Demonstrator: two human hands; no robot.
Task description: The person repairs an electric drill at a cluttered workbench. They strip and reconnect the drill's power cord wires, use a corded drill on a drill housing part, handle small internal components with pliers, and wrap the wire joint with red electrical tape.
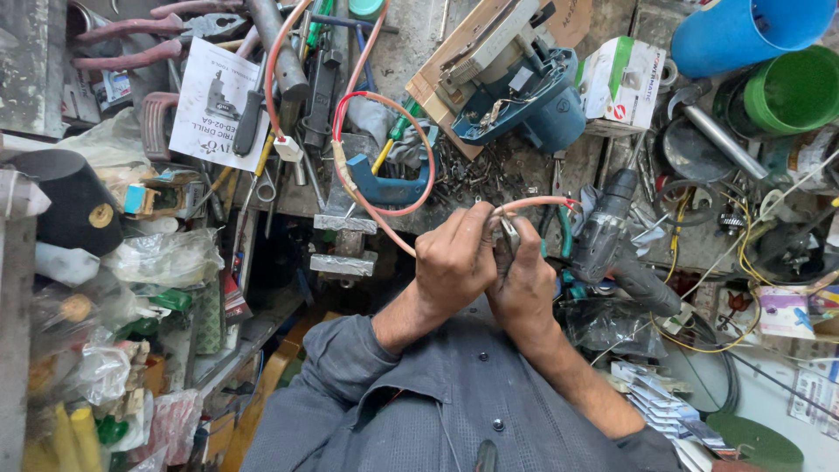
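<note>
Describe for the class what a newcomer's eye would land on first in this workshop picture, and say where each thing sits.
At the centre, the left hand and right hand press together around a small metal tool, with a pink cable looping up from them across the cluttered bench. Above sits a blue power tool with its casing open, and a bright blue tub fills the top right corner.
</note>
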